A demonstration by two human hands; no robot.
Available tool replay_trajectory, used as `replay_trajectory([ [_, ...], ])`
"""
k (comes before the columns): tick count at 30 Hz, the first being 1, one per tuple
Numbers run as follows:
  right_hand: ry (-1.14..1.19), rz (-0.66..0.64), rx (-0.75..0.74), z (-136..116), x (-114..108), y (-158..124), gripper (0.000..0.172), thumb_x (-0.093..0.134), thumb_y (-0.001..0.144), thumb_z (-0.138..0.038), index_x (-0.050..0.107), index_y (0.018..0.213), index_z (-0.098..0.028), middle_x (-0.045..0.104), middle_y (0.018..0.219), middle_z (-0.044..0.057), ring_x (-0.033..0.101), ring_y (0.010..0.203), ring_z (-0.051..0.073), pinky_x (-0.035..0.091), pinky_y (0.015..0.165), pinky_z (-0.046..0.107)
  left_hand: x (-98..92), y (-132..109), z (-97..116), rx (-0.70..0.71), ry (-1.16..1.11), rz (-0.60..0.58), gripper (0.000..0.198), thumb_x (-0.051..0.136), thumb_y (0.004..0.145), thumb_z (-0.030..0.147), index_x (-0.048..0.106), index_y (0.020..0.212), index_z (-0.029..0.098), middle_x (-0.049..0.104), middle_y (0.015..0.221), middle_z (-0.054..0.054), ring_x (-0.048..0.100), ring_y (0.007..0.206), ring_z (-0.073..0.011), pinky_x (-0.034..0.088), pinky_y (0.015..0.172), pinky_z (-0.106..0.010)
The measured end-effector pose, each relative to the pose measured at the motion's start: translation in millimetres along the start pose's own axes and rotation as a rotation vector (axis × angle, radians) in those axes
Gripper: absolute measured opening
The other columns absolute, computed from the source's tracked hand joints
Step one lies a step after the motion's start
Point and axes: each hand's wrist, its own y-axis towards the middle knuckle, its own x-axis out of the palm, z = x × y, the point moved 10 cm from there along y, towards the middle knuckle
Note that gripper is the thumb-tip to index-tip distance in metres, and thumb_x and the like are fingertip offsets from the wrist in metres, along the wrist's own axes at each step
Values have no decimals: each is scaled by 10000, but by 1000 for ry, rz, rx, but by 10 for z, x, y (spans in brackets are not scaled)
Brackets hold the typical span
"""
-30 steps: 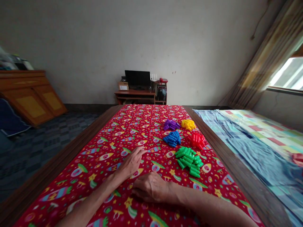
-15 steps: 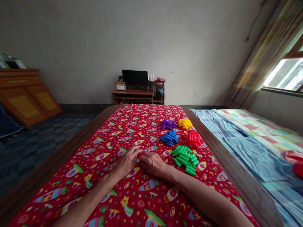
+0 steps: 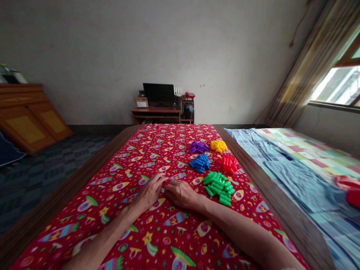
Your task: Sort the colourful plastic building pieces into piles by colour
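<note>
My left hand [image 3: 152, 190] rests palm down on a red cloth [image 3: 112, 210] printed with rockets and stars, fingers stretched forward and holding nothing. Beside it, almost touching, my right hand [image 3: 182, 193] lies on the same cloth with its fingers loosely bent and no object showing in it. Nearest the right hand is a pile of green plastic tube-like pieces [image 3: 218, 185]. Behind that sit piles of similar blue pieces [image 3: 199, 162] and red pieces [image 3: 228, 164]. Farther back are purple pieces [image 3: 198, 146] and yellow pieces [image 3: 218, 146].
Dark wooden table edges [image 3: 261, 180] show on both sides of the cloth. A bed [image 3: 298, 165] with a checked cover stands to the right. Against the far wall is a desk [image 3: 156, 110] with a monitor [image 3: 159, 92]. A wooden cabinet [image 3: 30, 116] stands at the left.
The camera view has shifted slightly. Both hands stay in place on the cloth, and the coloured piles are unmoved.
</note>
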Motion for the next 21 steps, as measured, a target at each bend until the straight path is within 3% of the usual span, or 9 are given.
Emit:
replay_trajectory([
  [21, 61, -59, 16, -5, 0, 12, 149, 462, 961, -206, 566, 859, -171, 613, 852, 58, 532, 728, 153, 389, 673, 250, -2, 8, 8, -29, -13, -31, 368, 330, 950, 161, 620, 1175, 196, 618, 1203, -91, 604, 1148, -223, 515, 1006, -374],
])
